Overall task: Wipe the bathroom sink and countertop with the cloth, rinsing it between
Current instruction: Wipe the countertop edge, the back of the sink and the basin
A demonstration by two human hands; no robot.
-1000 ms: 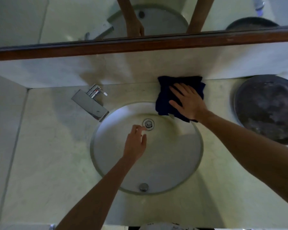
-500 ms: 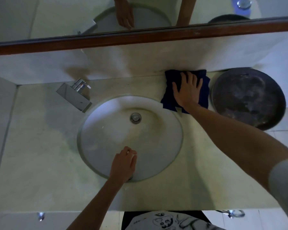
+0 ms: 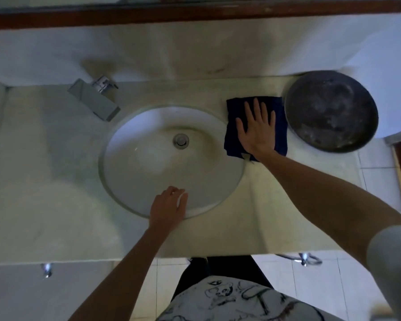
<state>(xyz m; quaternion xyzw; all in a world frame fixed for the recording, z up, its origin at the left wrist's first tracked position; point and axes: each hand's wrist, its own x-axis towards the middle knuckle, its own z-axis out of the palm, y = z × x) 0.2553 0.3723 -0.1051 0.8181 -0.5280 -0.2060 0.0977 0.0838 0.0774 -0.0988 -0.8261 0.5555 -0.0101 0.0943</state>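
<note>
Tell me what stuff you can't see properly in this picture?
- Head view: the counter under the blue cloth is hidden by the cloth and the right hand pressing flat on it.
- The near rim of the sink is covered by the left hand.
- The mirror frame is cut off by the top edge.
- The marks inside the dark bowl are too blurred to tell.

**Bystanders around the basin**

A dark round pan (image 3: 331, 111) is sitting at the back right of the surface. A chrome faucet (image 3: 95, 98) is standing at the back left. A brown wooden mirror frame (image 3: 195, 13) is running overhead, and white floor tiles (image 3: 322, 286) are showing below.
</note>
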